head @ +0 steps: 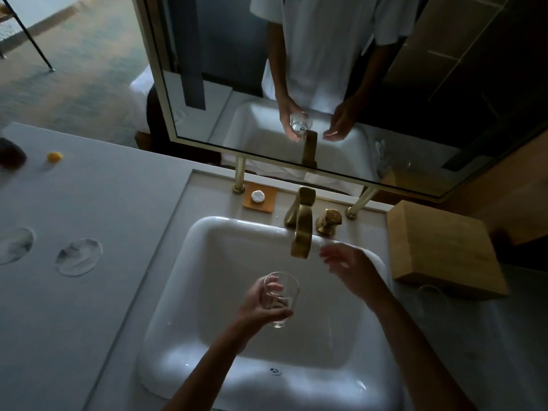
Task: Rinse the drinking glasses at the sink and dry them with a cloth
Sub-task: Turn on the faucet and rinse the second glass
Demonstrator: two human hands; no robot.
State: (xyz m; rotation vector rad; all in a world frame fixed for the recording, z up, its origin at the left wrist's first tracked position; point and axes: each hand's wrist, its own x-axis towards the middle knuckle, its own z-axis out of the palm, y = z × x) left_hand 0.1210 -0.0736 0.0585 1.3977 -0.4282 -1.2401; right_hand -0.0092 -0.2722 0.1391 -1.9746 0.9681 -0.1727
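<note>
My left hand (262, 304) grips a clear drinking glass (281, 298) over the middle of the white sink (184, 292), mouth tilted toward the brass faucet (302, 229). My right hand (353, 268) hovers open just right of the spout, fingers spread, holding nothing. No water is visibly running from the spout. A second clear glass (431, 298) stands on the counter to the right of the sink, in front of the wooden box. I see no cloth.
A brass tap handle (329, 221) sits right of the faucet. A wooden box (444, 247) stands on the right counter. An orange coaster with a white cap (258, 197) lies behind the basin. Two round coasters (78, 256) lie on the left counter. A mirror (326, 84) hangs behind.
</note>
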